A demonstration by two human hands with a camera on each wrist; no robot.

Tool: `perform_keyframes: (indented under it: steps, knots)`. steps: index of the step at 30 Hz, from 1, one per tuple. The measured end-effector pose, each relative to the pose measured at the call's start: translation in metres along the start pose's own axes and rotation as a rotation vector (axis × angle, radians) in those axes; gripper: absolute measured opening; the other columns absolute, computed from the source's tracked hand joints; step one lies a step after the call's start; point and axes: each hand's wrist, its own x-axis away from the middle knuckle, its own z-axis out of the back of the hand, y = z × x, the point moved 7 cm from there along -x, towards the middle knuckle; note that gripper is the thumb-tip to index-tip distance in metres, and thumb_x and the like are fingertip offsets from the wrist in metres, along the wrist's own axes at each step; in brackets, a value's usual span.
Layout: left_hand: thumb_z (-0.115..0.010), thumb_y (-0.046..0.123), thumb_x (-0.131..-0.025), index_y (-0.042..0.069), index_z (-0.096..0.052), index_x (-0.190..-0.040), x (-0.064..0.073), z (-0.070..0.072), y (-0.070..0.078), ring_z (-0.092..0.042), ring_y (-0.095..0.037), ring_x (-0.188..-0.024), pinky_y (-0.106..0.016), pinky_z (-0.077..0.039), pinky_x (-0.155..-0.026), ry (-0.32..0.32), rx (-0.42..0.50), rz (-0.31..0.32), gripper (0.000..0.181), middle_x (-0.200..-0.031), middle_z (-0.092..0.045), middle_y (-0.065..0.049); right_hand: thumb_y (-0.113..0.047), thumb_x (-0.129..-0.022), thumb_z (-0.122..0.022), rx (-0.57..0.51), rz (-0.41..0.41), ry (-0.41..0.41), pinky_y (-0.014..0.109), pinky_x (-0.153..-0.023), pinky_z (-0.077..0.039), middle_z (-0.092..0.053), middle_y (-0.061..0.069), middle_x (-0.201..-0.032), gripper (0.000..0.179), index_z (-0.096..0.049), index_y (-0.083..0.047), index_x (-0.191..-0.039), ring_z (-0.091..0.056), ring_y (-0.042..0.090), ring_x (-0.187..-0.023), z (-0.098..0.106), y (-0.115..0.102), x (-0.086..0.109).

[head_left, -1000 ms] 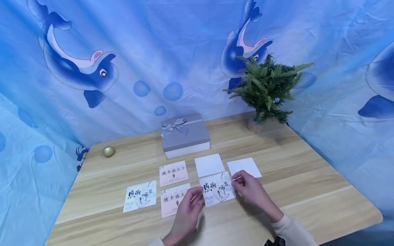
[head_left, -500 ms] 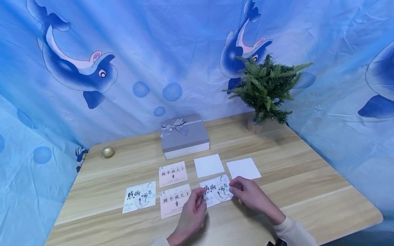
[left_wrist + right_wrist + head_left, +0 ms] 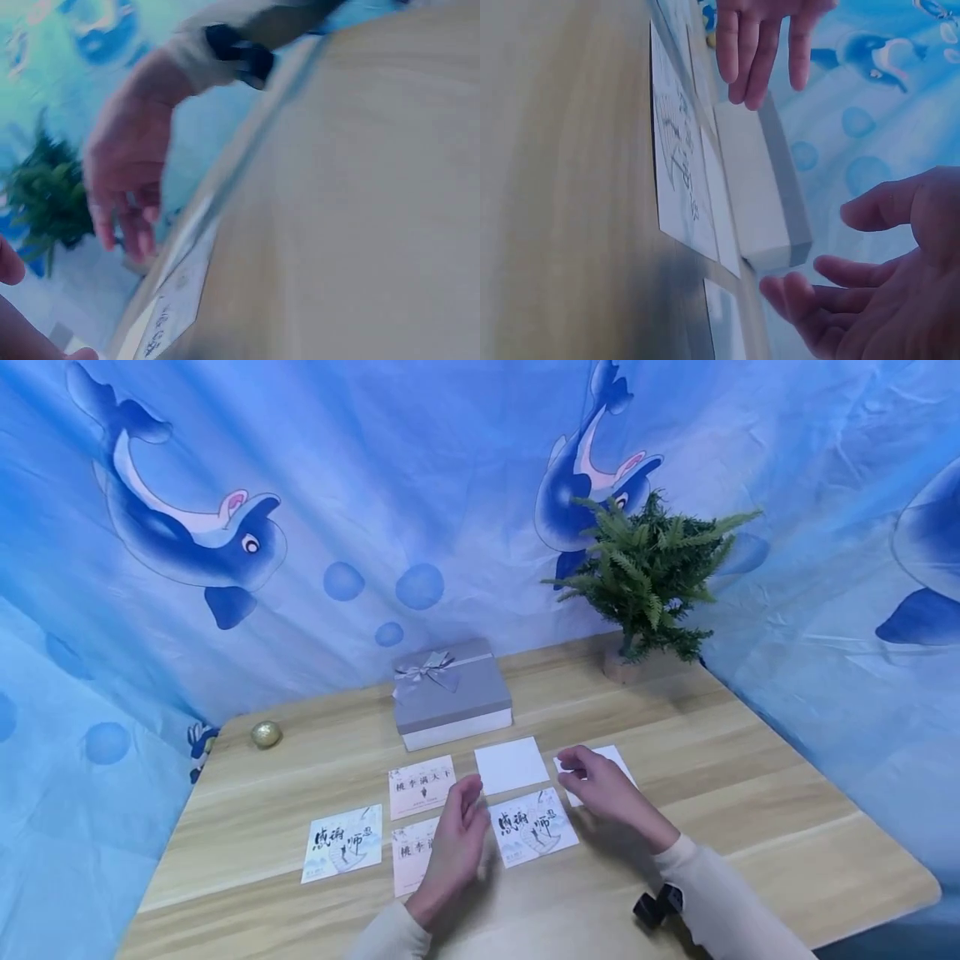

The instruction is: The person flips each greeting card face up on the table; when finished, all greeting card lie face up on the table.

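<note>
A white card with black brush lettering [image 3: 534, 828] lies flat between my hands in the head view. My left hand [image 3: 454, 843] hovers left of it, partly hiding the lower pink card [image 3: 411, 858]. Above the right blank white card [image 3: 615, 757] is my right hand [image 3: 606, 787], covering part of it. In the right wrist view the right thumb [image 3: 885, 206] stands apart from loosely bent fingers that hold nothing. The left hand's fingers [image 3: 744, 56] hang relaxed there, also holding nothing. The upper pink card [image 3: 420, 787] and another blank card [image 3: 512, 766] lie farther back.
A second lettered card [image 3: 342, 843] lies at the left. Behind the cards stands a grey-lidded gift box [image 3: 453, 693] with a ribbon bow. A gold ball [image 3: 266, 733] sits at the back left, a small potted tree [image 3: 645, 581] at the back right.
Both hands have let go of the lettered card, which now lies flat slightly nearer the front. The right hand has moved back over the right blank card; the left has moved left and back.
</note>
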Motion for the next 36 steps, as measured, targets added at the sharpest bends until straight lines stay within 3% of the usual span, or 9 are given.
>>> perform_keyframes:
  steps: [4, 11, 18, 23, 27, 36]
  knots:
    - [-0.050, 0.001, -0.094, 0.001, -0.034, -0.146, -0.012, 0.002, -0.009, -0.032, -0.038, -0.142, -0.049, -0.028, -0.117, 0.063, 0.057, 0.076, 0.055, -0.153, -0.035, -0.021, -0.009, -0.093, -0.056, 0.007, -0.041, -0.055, 0.048, -0.091, -0.053, -0.067, 0.022, -0.113, 0.036, -0.056, 0.007, -0.125, -0.064, 0.034, -0.105, -0.008, 0.008, -0.017]
    - [-0.052, -0.003, -0.087, 0.003, -0.033, -0.146, -0.012, -0.001, -0.021, -0.036, -0.043, -0.138, -0.046, -0.045, -0.106, 0.070, 0.166, 0.139, 0.063, -0.148, -0.037, -0.030, -0.008, -0.090, -0.054, -0.016, -0.123, -0.090, 0.041, -0.081, -0.055, -0.068, 0.018, -0.107, 0.039, -0.055, 0.006, -0.127, -0.067, 0.026, -0.092, -0.020, 0.016, -0.024]
    - [-0.050, -0.004, -0.086, 0.001, -0.035, -0.141, -0.017, 0.001, -0.026, -0.039, -0.043, -0.136, -0.042, -0.050, -0.100, 0.068, 0.191, 0.143, 0.057, -0.147, -0.038, -0.030, -0.008, -0.091, -0.054, -0.057, -0.123, -0.079, 0.039, -0.077, -0.056, -0.068, 0.020, -0.108, 0.039, -0.055, 0.008, -0.126, -0.067, 0.025, -0.087, -0.024, 0.015, -0.027]
    - [-0.046, -0.004, -0.088, -0.001, -0.037, -0.133, -0.018, 0.001, -0.029, -0.054, -0.042, -0.117, -0.042, -0.054, -0.093, 0.075, 0.231, 0.171, 0.046, -0.140, -0.044, -0.030, -0.008, -0.093, -0.054, -0.069, -0.130, -0.081, 0.035, -0.073, -0.055, -0.069, 0.018, -0.107, 0.036, -0.055, 0.008, -0.125, -0.066, 0.022, -0.084, -0.026, 0.016, -0.027]
    - [-0.046, -0.003, -0.088, -0.001, -0.038, -0.131, -0.017, 0.001, -0.029, -0.059, -0.037, -0.108, -0.041, -0.055, -0.091, 0.079, 0.226, 0.184, 0.044, -0.137, -0.046, -0.029, -0.008, -0.092, -0.054, -0.059, -0.133, -0.064, 0.036, -0.074, -0.056, -0.069, 0.016, -0.104, 0.036, -0.056, 0.007, -0.125, -0.066, 0.022, -0.085, -0.025, 0.016, -0.025]
    - [-0.045, -0.003, -0.089, -0.003, -0.038, -0.129, -0.018, 0.002, -0.028, -0.062, -0.037, -0.103, -0.043, -0.055, -0.092, 0.081, 0.202, 0.148, 0.041, -0.140, -0.045, -0.030, -0.009, -0.094, -0.054, -0.091, -0.102, -0.064, 0.036, -0.075, -0.055, -0.069, 0.019, -0.105, 0.035, -0.055, 0.009, -0.125, -0.067, 0.025, -0.089, -0.027, 0.009, -0.023]
